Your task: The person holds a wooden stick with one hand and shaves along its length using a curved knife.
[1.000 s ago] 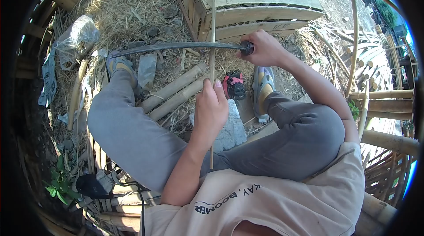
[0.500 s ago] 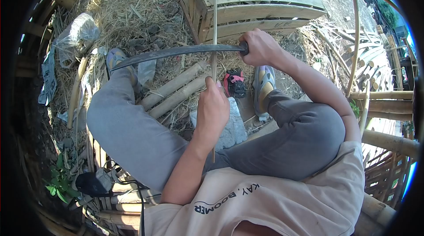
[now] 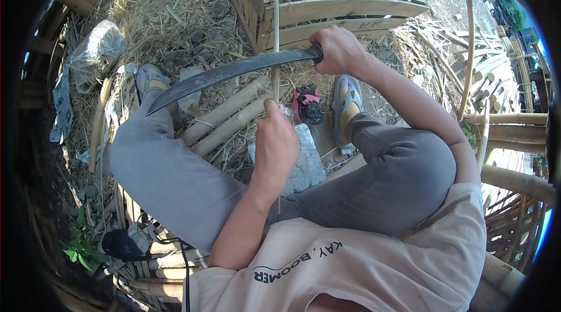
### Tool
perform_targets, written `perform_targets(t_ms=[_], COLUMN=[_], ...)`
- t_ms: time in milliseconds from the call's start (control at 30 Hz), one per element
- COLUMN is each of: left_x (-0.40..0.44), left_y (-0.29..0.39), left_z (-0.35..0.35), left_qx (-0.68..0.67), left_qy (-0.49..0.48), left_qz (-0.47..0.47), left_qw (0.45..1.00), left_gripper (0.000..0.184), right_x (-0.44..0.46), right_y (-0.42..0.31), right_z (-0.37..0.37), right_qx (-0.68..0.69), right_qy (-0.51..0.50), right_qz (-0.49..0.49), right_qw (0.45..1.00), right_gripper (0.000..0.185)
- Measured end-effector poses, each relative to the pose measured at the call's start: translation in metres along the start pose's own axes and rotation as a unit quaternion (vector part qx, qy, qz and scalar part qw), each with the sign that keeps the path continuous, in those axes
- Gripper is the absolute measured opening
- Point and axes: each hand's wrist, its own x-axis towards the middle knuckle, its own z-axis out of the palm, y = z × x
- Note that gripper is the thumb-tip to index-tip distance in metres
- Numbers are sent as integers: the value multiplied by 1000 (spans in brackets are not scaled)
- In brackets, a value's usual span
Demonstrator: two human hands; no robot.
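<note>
My right hand [image 3: 338,50] is closed round the dark handle of a long curved machete [image 3: 234,71]. Its blade reaches left across the view, and the tip hangs over my left knee. In my left hand [image 3: 276,142] a thin bamboo strip [image 3: 276,14] is gripped upright, the thumb lying along it. The strip sticks out above and below the fist. Blade and strip cross above the left hand; whether the edge presses into the strip I cannot tell. Below the left hand stands a pale stone block [image 3: 305,163], partly hidden by the hand and my leg.
A slatted wooden crate [image 3: 345,11] stands ahead. Two bamboo poles [image 3: 225,114] lie between my feet, near a red and black object [image 3: 308,105]. Cut bamboo [image 3: 497,81] is piled at right. A clear plastic bag [image 3: 99,46] and straw lie at left.
The machete has turned, showing more of its flat side, and its handle end has risen slightly. Both hands and the bamboo strip appear a little further left, partly with a shift of the whole view.
</note>
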Motion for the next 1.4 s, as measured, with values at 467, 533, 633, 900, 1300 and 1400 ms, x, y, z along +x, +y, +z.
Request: perform_targets(t_ms=[467, 533, 633, 900, 1300, 1400], left_x=[1, 1, 1, 3, 0, 0], left_y=[5, 1, 2, 3, 2, 0], left_z=[-20, -15, -13, -7, -5, -6], left_qx=[28, 20, 17, 58, 80, 89], left_qy=[-22, -7, -9, -17, -11, -7], left_qz=[-1, 0, -6, -24, -3, 2], left_qw=[999, 1000, 1000, 998, 997, 996], left_gripper=[18, 22, 24, 24, 17, 17], right_x=[5, 1, -7, -3, -1, 0], right_y=[56, 64, 50, -22, -16, -13], right_z=[-8, -1, 19, -7, -1, -1], right_qx=[10, 18, 61, 26, 15, 2], right_qy=[66, 85, 80, -29, 2, 11], right_qz=[118, 106, 53, -13, 6, -4], right_qw=[991, 991, 994, 999, 1000, 1000], right_gripper=[23, 25, 27, 34, 32, 29])
